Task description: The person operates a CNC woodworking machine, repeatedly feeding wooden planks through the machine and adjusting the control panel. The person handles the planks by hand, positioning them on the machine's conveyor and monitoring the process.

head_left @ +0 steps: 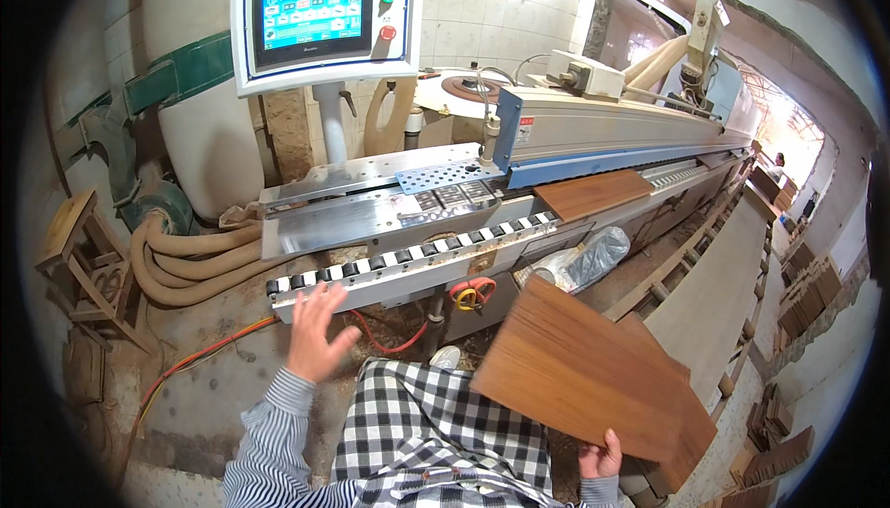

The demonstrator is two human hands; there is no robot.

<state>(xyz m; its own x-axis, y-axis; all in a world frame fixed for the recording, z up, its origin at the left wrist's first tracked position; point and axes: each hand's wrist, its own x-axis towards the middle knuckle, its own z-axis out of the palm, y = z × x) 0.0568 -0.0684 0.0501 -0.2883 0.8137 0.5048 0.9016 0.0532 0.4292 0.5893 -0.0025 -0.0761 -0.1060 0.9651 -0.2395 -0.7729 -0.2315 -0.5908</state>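
Note:
My left hand point(320, 332) is raised with its fingers spread and holds nothing, just in front of the near end of the roller rail point(408, 272). At the lower right, my right hand point(601, 457) grips the near edge of a brown wooden board point(575, 364); the fingers under it are hidden. This board is tilted and slightly blurred. Behind and partly below it shows another brown board point(691, 443). A third wooden board point(593, 195) lies flat on the long machine, against its blue lower edge.
A control panel point(315, 21) with a lit screen stands at the upper left. Thick hoses point(195, 258) and a wooden stool point(93, 267) are at the left. A roller conveyor point(695, 295) runs along the right, with stacked boards point(811, 295) beyond. A red hose point(399, 341) hangs below the rail.

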